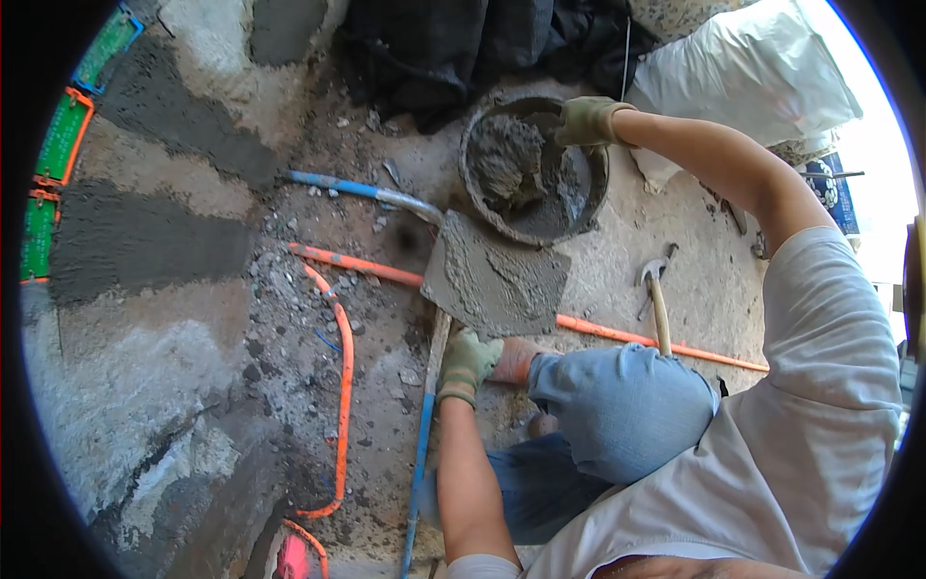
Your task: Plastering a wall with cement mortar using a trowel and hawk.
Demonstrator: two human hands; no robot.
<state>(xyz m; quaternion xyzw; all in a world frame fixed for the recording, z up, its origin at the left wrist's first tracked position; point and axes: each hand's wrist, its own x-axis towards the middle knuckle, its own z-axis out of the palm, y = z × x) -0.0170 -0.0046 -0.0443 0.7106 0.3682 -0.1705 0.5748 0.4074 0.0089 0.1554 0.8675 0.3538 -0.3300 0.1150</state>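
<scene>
My left hand (468, 362), in a green work glove, is closed on the lower edge or underside of a square board (494, 280) spread with wet grey mortar. My right hand (588, 121), also gloved, is closed at the upper right rim of a round black bucket (471, 164) of mortar (511, 159). What it grips is mostly hidden in the bucket. The board lies just below the bucket, beside my bent knee (622, 415).
Orange pipes (342, 386) and blue pipes (352, 188) cross the rubble-strewn floor (405, 376). A hammer (659, 309) lies right. White sacks (733, 77) and black cloth (434, 48) are behind. Green junction boxes (58, 140) sit in the patched wall (149, 251) at left.
</scene>
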